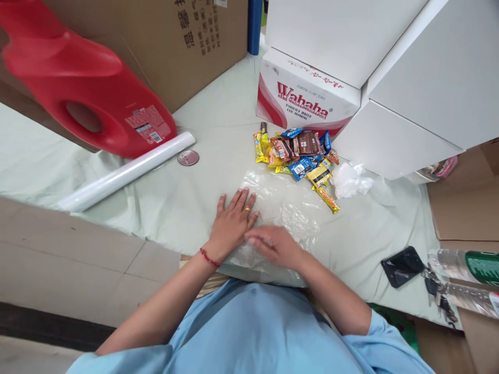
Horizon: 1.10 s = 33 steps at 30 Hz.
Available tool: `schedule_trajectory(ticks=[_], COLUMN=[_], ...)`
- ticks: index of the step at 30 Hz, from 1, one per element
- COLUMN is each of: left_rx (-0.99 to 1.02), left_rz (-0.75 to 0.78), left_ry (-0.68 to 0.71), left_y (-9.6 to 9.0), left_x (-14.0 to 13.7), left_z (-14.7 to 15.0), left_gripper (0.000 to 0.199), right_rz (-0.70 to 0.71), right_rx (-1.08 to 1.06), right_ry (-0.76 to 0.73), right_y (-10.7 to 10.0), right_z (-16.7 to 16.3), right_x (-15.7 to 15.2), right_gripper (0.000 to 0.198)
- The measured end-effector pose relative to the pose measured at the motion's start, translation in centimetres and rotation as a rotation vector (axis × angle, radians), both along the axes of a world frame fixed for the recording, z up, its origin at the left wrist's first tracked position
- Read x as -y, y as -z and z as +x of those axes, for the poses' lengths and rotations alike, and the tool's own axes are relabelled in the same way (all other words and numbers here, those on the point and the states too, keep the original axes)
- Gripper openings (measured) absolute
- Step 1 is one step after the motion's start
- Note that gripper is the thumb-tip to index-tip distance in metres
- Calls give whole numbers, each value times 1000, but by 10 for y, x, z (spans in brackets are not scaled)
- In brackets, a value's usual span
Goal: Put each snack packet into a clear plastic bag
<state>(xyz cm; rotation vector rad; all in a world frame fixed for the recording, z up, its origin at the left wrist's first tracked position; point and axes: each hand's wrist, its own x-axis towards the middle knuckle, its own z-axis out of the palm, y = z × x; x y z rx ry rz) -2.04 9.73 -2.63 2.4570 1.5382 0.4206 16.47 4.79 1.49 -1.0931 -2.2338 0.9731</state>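
A clear, wrinkled plastic bag or sheet lies flat on the cloth-covered table in front of me. My left hand rests palm down on its left edge, fingers stretched out, a ring on one finger. Close beside it, over the plastic, is my right hand, slightly blurred. Its fingers are curled together, and I cannot make out what is between them. Beyond the plastic sits a pile of small wrapped snacks in brown, blue and yellow. A crumpled white plastic bag touches the right side of that area.
A white roll and a round disc lie left, by a red jug and cardboard box. A Wahaba-style red-white carton stands behind the snacks. At right are a black phone, keys and plastic bottles.
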Motion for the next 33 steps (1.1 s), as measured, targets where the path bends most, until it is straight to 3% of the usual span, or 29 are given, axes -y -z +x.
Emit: schedule_trajectory(ticks=[3,5,7,9,12,14,17,20,22,23,25,28,31,33], left_rx=[0,0,-4,-7,-2,9,21,28,33,36,40,48,50,54], left_rz=[22,23,17,12,10,14,12,1,-4,-6,-8,-3,0,-1], left_ry=[-3,-9,-10,-12,-10,-7,-3,-8,-13,-13,-7,-8,-20,-18], left_y=[-2,-3,-4,-5,-5,-5,-4,-4,-3,-3,-3,-2,-2,-2], left_x=[4,4,3,2,3,3,4,3,3,3,3,4,4,4], left_z=[3,4,4,3,2,1,1,1,1,1,1,1,1,2], left_gripper=[58,57,57,57,56,56,55,55,55,55,55,55,56,56], right_rz=[171,294,372,417,456,503,500,157,-52,-66,102,388,367,300], right_rx=[161,329,472,556,504,335,-80,-473,-567,-548,-390,-46,158,212], right_ry=[333,476,499,486,564,678,856,923,906,897,854,510,115,105], right_y=[-15,-16,-13,-7,-7,-15,-30,-38,-35,-32,-25,-14,-8,-7], right_z=[12,12,9,8,20,37,66,84,87,86,82,79,81,83], right_x=[-50,-89,-126,-154,-178,-182,-171,-140,-108,-91,-57,-19,-1,3], right_gripper=[30,36,49,49,24,23,25,35,40,39,26,14,20,18])
